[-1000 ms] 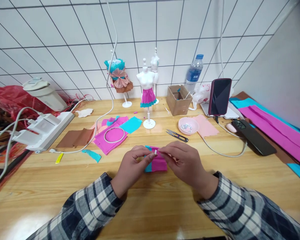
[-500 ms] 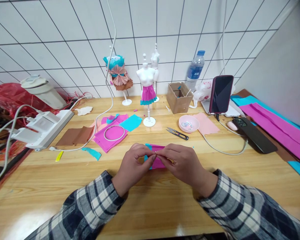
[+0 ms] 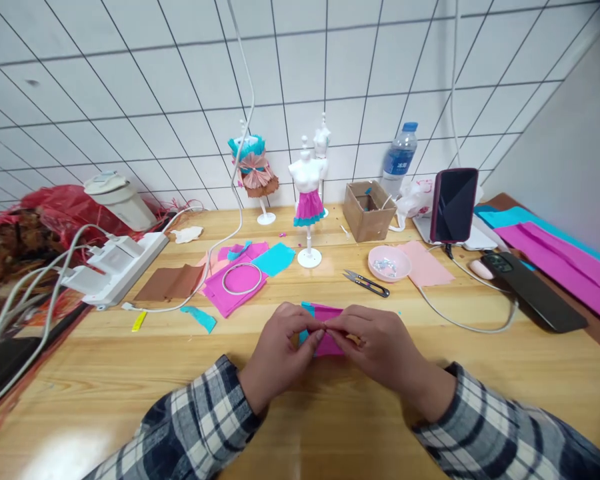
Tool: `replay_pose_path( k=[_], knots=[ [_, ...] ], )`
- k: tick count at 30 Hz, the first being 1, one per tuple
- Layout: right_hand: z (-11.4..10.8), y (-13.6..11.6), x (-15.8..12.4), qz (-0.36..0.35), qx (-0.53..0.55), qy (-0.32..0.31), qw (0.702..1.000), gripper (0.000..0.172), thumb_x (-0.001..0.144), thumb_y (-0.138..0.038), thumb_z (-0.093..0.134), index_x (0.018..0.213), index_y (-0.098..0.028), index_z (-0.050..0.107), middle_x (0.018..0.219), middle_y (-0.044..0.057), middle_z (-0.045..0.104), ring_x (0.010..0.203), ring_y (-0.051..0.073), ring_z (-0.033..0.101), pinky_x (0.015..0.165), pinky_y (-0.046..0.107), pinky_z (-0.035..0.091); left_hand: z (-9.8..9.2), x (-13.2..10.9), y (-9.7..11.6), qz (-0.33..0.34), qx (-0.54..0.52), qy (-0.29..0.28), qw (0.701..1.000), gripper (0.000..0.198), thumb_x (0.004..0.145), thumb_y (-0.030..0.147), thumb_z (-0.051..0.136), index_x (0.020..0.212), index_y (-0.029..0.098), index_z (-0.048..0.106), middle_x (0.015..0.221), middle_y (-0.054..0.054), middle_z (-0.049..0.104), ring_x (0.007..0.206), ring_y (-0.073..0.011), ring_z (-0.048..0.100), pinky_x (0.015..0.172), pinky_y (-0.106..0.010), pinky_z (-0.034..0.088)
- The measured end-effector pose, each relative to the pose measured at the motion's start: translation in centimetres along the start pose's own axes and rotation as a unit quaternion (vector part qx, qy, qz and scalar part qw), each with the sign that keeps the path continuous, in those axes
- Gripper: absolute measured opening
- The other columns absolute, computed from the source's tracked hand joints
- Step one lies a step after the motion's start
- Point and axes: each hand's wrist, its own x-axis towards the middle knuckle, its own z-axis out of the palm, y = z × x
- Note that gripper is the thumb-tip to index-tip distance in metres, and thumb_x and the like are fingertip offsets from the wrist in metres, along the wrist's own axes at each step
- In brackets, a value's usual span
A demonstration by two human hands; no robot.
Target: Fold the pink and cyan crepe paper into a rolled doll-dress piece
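Note:
My left hand (image 3: 287, 343) and my right hand (image 3: 380, 340) meet fingertip to fingertip over a piece of magenta crepe paper (image 3: 330, 345) with a turquoise edge. Each pinches thumb against forefinger where they meet; the paper lies beneath and between them, and the pinched spot is too small to make out fully. Just beyond the hands lie thread snips (image 3: 366, 283) and a pink dish (image 3: 389, 264) of small shiny bits. Behind them stands a small white dress form (image 3: 307, 175) in a magenta skirt with a turquoise hem.
Magenta paper (image 3: 235, 293) lies under a white ring (image 3: 241, 279), beside brown paper (image 3: 169, 283). A power strip (image 3: 117, 270) with cables stands left. A cardboard box (image 3: 369, 211), bottle (image 3: 400, 160), upright phone (image 3: 455, 205) and flat dark phone (image 3: 535, 292) are behind and right.
The view has shifted, so everything sits a little lower and further right. Both hands keep their pinch over the magenta paper, with little visible change.

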Motion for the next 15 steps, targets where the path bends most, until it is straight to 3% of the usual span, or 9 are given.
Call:
replay_pose_path(
  k=[8, 15],
  knots=[
    [0.6, -0.6, 0.9, 0.136, 0.127, 0.002, 0.983, 0.012, 0.078, -0.016, 0.062, 0.072, -0.021, 0.070, 0.066, -0.002, 0.067, 0.061, 0.012, 0.059, 0.053, 0.021, 0.042, 0.2, -0.4, 0.0, 0.082, 0.034, 0.025, 0.996, 0.008, 0.086, 0.017, 0.061, 0.085, 0.018, 0.070, 0.079, -0.005, 0.066, 0.078, -0.0174, 0.056, 0.072, -0.032, 0.044],
    [0.6, -1.2, 1.5, 0.269, 0.290, -0.010, 0.918, 0.014, 0.076, -0.027, 0.061, 0.070, -0.018, 0.070, 0.061, 0.000, 0.065, 0.053, 0.011, 0.055, 0.050, 0.022, 0.043, 0.1, -0.1, 0.1, 0.059, -0.017, 0.034, 0.998, 0.007, 0.086, 0.018, 0.063, 0.085, 0.018, 0.069, 0.081, -0.004, 0.067, 0.081, -0.0170, 0.057, 0.074, -0.030, 0.044]
  ],
)
